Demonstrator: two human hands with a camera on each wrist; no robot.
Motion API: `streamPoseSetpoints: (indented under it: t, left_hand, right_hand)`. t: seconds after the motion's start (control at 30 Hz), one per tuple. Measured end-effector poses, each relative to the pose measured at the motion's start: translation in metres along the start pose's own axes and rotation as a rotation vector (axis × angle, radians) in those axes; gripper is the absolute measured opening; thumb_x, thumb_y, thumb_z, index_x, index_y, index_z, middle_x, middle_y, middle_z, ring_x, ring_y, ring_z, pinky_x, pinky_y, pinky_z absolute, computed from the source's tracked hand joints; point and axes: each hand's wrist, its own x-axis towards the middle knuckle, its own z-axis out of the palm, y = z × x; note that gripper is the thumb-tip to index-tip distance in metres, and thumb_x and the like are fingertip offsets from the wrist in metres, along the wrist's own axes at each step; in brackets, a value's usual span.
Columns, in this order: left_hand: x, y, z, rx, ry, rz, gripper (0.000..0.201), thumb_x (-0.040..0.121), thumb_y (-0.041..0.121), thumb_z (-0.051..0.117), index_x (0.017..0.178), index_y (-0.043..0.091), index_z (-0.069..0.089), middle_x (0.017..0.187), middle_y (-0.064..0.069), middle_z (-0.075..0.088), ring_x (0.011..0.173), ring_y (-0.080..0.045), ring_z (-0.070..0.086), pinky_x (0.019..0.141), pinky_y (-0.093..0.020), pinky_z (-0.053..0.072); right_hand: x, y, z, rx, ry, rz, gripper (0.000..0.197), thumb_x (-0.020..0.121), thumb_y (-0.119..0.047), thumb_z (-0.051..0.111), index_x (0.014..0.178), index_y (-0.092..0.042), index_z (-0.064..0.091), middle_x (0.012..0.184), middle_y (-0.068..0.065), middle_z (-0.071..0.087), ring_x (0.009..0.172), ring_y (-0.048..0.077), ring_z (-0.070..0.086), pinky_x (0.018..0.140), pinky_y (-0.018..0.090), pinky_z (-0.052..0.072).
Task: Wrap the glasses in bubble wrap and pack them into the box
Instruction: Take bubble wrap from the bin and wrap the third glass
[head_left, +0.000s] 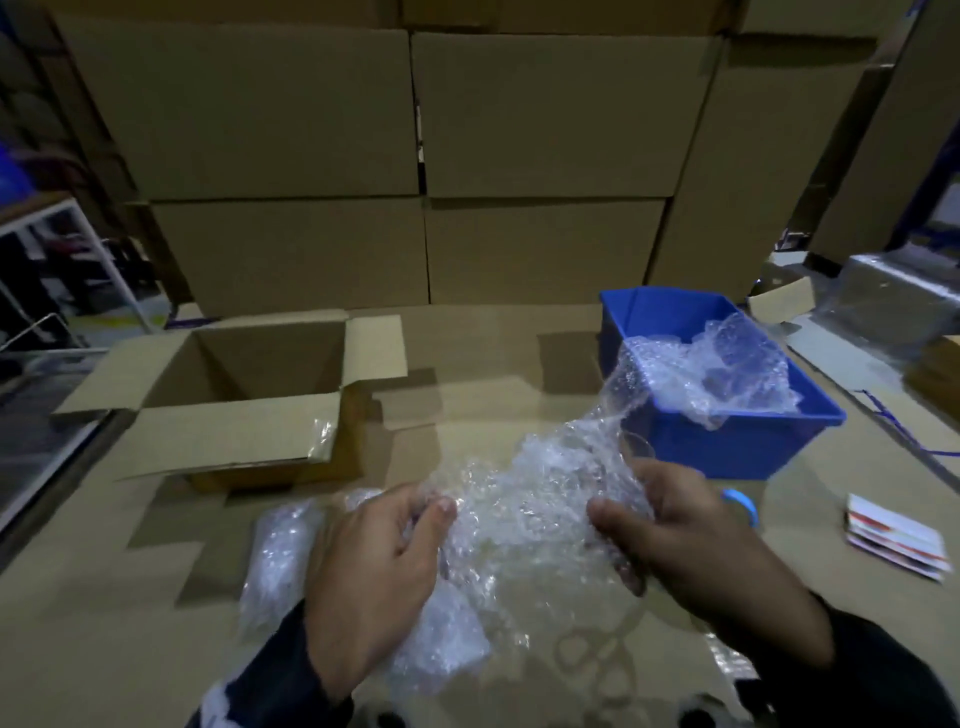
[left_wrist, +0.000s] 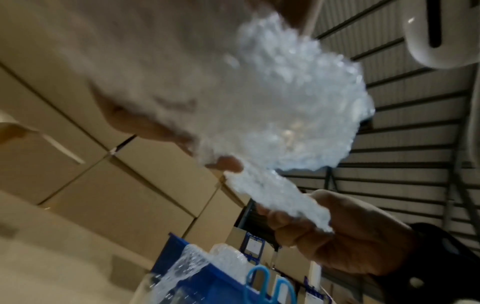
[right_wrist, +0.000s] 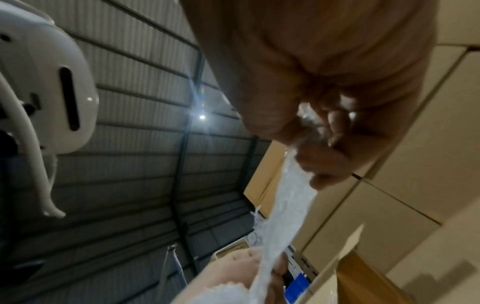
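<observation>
Bubble wrap (head_left: 524, 499) stretches between both hands above the cardboard work surface (head_left: 156, 649), one end trailing up into the blue bin (head_left: 727, 447), where more wrap is heaped. The left hand (head_left: 374, 556) pinches the sheet's left edge between thumb and curled fingers; the right hand (head_left: 670, 535) grips the right edge the same way, and a clear glass (head_left: 636, 447) seems to sit just above its knuckles, though blur leaves it unclear whether that hand holds it. Two already wrapped bundles (head_left: 280, 551) lie on the surface just left of the left hand. The open cardboard box (head_left: 234, 395) stands further left, its inside in shadow. By my reading, this is the wrapping step for another glass: the next move calls for freeing a length of sheet, perhaps with the blue-handled scissors (head_left: 740, 504) beside the right hand, then rolling the glass inside.
</observation>
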Motion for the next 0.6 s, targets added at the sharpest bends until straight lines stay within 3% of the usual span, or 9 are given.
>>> streamPoseSetpoints:
  t: [0.07,0.13,0.23,0.27,0.33,0.37,0.4,0.47,0.6]
  left_hand:
    - [-0.003,-0.02,0.004,-0.06,-0.005,0.004,0.038,0.098,0.027,0.053,0.062,0.015,0.053,0.052,0.009,0.053,0.053,-0.006,0.05,0.059,-0.03,0.041]
    - [-0.004,-0.044,0.01,-0.085,-0.021,-0.029,0.037,0.099,0.021,0.053,0.063,0.012,0.047,0.052,0.007,0.043,0.051,-0.007,0.043,0.056,-0.031,0.038]
    - [-0.006,-0.074,0.022,-0.152,-0.09,-0.132,0.038,0.098,0.031,0.054,0.062,0.02,0.052,0.053,0.013,0.047,0.056,-0.006,0.046,0.061,-0.034,0.04]
    - [-0.007,-0.079,0.025,-0.189,-0.121,-0.184,0.035,0.095,0.042,0.054,0.065,0.023,0.058,0.059,0.018,0.054,0.064,-0.004,0.052,0.064,-0.03,0.041]
    - [-0.006,-0.087,0.031,-0.152,-0.221,-0.274,0.044,0.085,0.059,0.054,0.099,0.019,0.066,0.1,0.021,0.063,0.091,-0.006,0.057,0.078,-0.025,0.043]
    - [-0.005,-0.09,0.034,-0.076,-0.272,-0.317,0.05,0.085,0.059,0.057,0.112,0.017,0.06,0.113,0.016,0.058,0.097,-0.007,0.053,0.08,-0.023,0.041]
    - [-0.002,-0.092,0.036,-0.015,-0.304,-0.336,0.045,0.086,0.055,0.062,0.11,0.018,0.054,0.114,0.011,0.056,0.094,-0.008,0.051,0.076,-0.023,0.04]
    - [0.003,-0.095,0.041,0.052,-0.345,-0.363,0.039,0.085,0.049,0.069,0.102,0.022,0.046,0.106,0.003,0.06,0.083,-0.01,0.052,0.064,-0.023,0.039]
    - [0.01,-0.101,0.056,0.099,-0.374,-0.402,0.035,0.086,0.038,0.069,0.094,0.024,0.038,0.087,0.005,0.051,0.069,-0.01,0.047,0.056,-0.023,0.035]
  right_hand:
    - [0.0,0.015,0.015,0.024,0.005,0.028,0.032,0.093,-0.003,0.056,0.062,-0.004,0.051,0.044,0.008,0.051,0.036,0.018,0.043,0.041,0.026,0.035]
    - [-0.005,0.028,0.032,0.01,0.013,0.062,0.036,0.095,-0.005,0.054,0.059,-0.005,0.05,0.042,0.008,0.049,0.035,0.017,0.042,0.04,0.024,0.034]
    - [-0.009,0.056,0.052,-0.004,0.004,0.131,0.037,0.096,-0.007,0.052,0.059,-0.006,0.051,0.043,0.008,0.051,0.036,0.019,0.044,0.04,0.025,0.035]
    - [-0.009,0.066,0.057,-0.003,0.005,0.175,0.038,0.096,-0.008,0.051,0.058,-0.007,0.051,0.043,0.006,0.051,0.036,0.019,0.044,0.04,0.024,0.034]
    - [-0.005,0.082,0.063,-0.007,0.025,0.254,0.04,0.097,-0.012,0.049,0.057,-0.007,0.05,0.042,0.004,0.052,0.035,0.018,0.043,0.039,0.023,0.034]
    - [-0.002,0.09,0.065,-0.016,0.045,0.28,0.041,0.097,-0.014,0.049,0.057,-0.008,0.05,0.042,0.004,0.051,0.035,0.017,0.043,0.04,0.024,0.034]
    - [0.001,0.1,0.066,-0.031,0.064,0.298,0.04,0.097,-0.015,0.05,0.057,-0.009,0.049,0.041,0.003,0.05,0.035,0.017,0.043,0.04,0.025,0.034]
    - [0.005,0.116,0.069,-0.105,0.091,0.332,0.04,0.095,-0.018,0.052,0.056,-0.012,0.049,0.041,0.001,0.05,0.036,0.016,0.046,0.043,0.028,0.038]
    - [0.01,0.133,0.069,-0.339,0.067,0.408,0.038,0.09,-0.032,0.058,0.058,-0.014,0.054,0.05,0.002,0.056,0.047,0.016,0.055,0.053,0.032,0.046]
